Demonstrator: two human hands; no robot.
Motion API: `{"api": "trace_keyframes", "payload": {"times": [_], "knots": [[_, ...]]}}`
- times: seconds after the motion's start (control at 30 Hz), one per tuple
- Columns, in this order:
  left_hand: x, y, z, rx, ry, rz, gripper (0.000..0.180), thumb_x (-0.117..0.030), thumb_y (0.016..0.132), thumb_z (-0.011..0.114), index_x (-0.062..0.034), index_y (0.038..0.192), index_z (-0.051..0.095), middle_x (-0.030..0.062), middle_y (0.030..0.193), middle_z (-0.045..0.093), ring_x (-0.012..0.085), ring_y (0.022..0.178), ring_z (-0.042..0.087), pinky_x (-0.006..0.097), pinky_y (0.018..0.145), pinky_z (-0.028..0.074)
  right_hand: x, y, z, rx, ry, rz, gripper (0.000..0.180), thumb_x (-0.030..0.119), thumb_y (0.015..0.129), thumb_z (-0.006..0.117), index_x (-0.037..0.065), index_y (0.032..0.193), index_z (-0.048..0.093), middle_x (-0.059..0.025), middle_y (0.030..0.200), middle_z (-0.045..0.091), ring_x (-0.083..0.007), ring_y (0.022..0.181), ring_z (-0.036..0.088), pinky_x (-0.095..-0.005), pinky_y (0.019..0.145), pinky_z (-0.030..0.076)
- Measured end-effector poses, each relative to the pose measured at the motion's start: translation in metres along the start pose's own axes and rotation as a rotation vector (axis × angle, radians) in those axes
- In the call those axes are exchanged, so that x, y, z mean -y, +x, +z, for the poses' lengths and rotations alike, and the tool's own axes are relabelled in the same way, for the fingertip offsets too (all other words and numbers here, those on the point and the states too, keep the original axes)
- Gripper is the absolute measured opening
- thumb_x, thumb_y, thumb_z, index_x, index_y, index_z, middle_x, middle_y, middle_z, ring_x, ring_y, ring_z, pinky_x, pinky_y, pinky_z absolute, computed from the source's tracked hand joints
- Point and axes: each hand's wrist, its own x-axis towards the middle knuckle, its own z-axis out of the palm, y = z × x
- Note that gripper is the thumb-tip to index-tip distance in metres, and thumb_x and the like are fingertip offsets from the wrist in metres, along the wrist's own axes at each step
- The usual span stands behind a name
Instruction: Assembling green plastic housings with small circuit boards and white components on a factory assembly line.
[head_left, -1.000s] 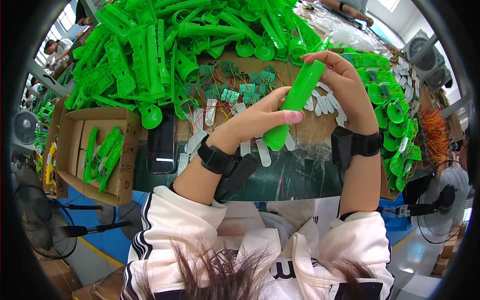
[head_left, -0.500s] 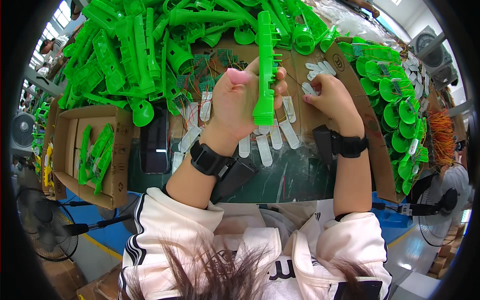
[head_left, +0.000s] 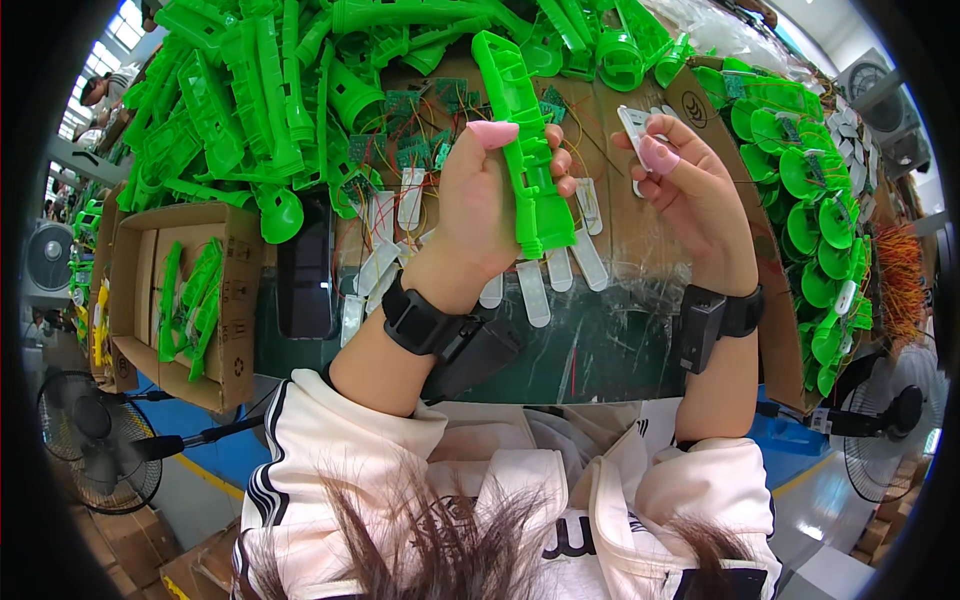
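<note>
My left hand (head_left: 480, 200) is closed round a long green plastic housing half (head_left: 530, 165), held nearly upright with its ribbed hollow side partly facing me. In my right hand (head_left: 695, 185), thumb and fingers pinch a small white plastic piece (head_left: 633, 122), flat and elongated, raised above the cardboard. Several similar white oblong pieces (head_left: 535, 293) lie on the table below the housing, some with thin wires. Small green circuit boards (head_left: 412, 152) with red and yellow wires rest behind my left hand.
A big heap of green plastic parts (head_left: 240, 100) covers the far left. At left, a cardboard box (head_left: 238, 310) holds a few green pieces, beside a dark phone (head_left: 307, 275). Past a cardboard wall (head_left: 765, 270) on the right are green parts with round ends (head_left: 800, 175). Fans (head_left: 95, 440) stand at both sides.
My right hand has picked up a white piece from the far group and turned, moving slightly right. My left hand has rotated the green housing, tilting its top left and showing its hollow side.
</note>
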Motion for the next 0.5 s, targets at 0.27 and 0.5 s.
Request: {"api": "trace_keyframes", "payload": {"times": [0.27, 0.5], "knots": [[0.007, -0.001, 0.003, -0.151, 0.184, 0.052, 0.033, -0.024, 0.08, 0.043, 0.0042, 0.097, 0.047, 0.0115, 0.089, 0.05, 0.0215, 0.078, 0.048, 0.035, 0.068, 0.043, 0.003, -0.006, 0.023, 0.28, 0.637, 0.072, 0.041, 0.004, 0.087, 0.045, -0.007, 0.127, 0.039, -0.0186, 0.12, 0.049, -0.0155, 0.09, 0.057, -0.021, 0.073, 0.049], [0.01, 0.0, 0.005, -0.19, 0.158, 0.051, 0.022, -0.02, 0.079, 0.046, -0.0019, 0.09, 0.047, 0.0101, 0.079, 0.05, 0.0194, 0.073, 0.05, 0.033, 0.068, 0.045, -0.022, 0.008, -0.003, 0.327, 0.598, -0.041, 0.027, 0.009, 0.089, 0.05, -0.004, 0.112, 0.05, -0.0115, 0.104, 0.058, -0.0153, 0.091, 0.057, -0.022, 0.073, 0.049]]}}
